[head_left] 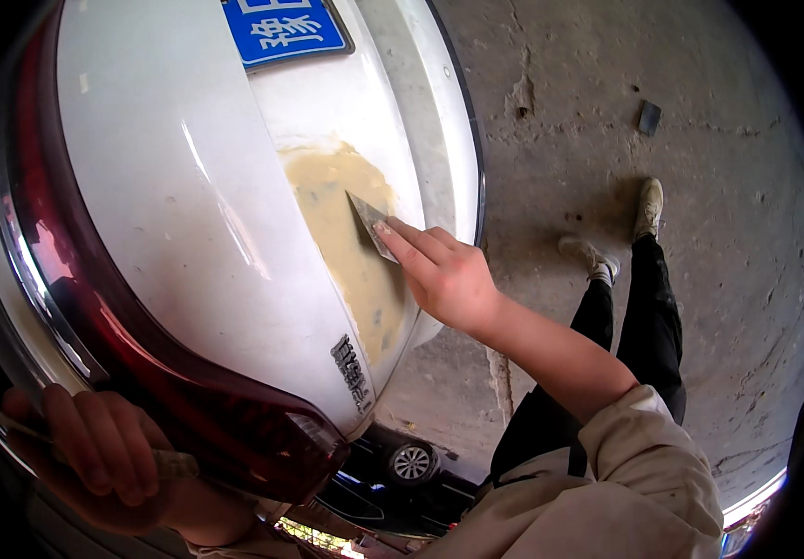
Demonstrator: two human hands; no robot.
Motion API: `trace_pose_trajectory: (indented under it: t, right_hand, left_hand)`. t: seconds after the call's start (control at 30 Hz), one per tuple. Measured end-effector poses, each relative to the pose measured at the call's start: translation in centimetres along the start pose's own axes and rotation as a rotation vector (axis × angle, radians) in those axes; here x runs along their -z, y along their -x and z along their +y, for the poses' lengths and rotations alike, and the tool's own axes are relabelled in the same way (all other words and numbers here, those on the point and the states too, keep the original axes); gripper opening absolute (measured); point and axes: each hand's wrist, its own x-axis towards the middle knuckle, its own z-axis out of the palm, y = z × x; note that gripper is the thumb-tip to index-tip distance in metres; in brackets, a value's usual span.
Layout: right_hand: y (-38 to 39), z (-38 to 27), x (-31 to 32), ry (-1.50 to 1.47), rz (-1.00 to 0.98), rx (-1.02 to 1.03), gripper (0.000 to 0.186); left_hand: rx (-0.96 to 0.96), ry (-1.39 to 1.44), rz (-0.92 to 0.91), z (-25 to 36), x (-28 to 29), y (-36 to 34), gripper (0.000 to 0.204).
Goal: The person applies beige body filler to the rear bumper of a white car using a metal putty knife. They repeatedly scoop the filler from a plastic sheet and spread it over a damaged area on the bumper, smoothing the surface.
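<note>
My right hand (453, 279) is closed around a thin, triangular-looking metal putty scraper (365, 219), fingers stretched along its blade. The blade's edge rests on a patch of tan body filler (332, 200) spread over the white rear panel of a car (169, 177). Darker spots show through the filler. At the lower left, my left hand (109, 443) is wrapped round the handle of a putty knife (177, 464). Its handle end pokes out beside the fingers, and a thin blade appears to run toward the left rim, mostly in shadow.
A dark red tail light (141, 326) with chrome trim curves along the car's corner. A blue licence plate (286, 33) sits above the filler. The concrete floor (570, 112) is cracked, with a small dark block (649, 118) on it. Another, black car (374, 494) stands behind.
</note>
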Motion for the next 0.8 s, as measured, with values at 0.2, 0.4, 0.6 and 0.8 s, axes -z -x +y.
trace_pose_trajectory:
  t: [0.2, 0.4, 0.6, 0.8]
  right_hand:
    - [1.3, -0.2, -0.8, 0.058, 0.060, 0.066, 0.057]
    - [2.7, 0.2, 0.7, -0.032, 0.009, 0.198, 0.059]
    - [3.0, 1.5, 5.1, -0.242, 0.185, 0.187, 0.064]
    - [1.1, -1.4, 11.7, -0.642, 0.302, 0.087, 0.045]
  left_hand:
    - [0.004, 0.016, -0.030, -0.1, 0.1, 0.0, 0.043]
    - [0.011, 0.030, -0.020, 0.0, -0.1, 0.0, 0.043]
    - [0.072, 0.097, -0.104, -0.6, -0.4, -0.7, 0.039]
    - [0.412, -0.387, 0.369, 0.0, -6.9, 2.1, 0.040]
